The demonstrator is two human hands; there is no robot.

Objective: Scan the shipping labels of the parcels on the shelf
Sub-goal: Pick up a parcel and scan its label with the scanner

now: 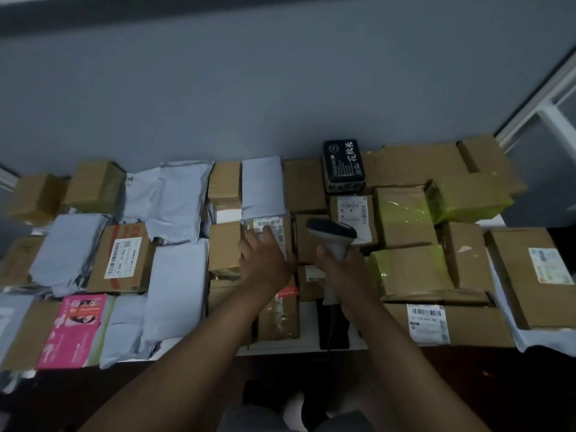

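Many parcels cover the white shelf (308, 341): brown cardboard boxes and grey plastic mailers. My left hand (265, 260) lies on a small brown box (282, 241) in the middle, its fingers resting on that box's white barcode label (268, 223). My right hand (343, 269) grips the handle of a grey barcode scanner (332, 233), whose head points up and left, just right of the labelled box. Another labelled box (353, 213) sits behind the scanner.
A box with a white and red label (123, 258) lies at the left, next to a pink packet (76, 330). A black box (343, 165) stands at the back. Yellow-taped boxes (405, 213) and labelled boxes (427, 322) fill the right side. A grey wall rises behind.
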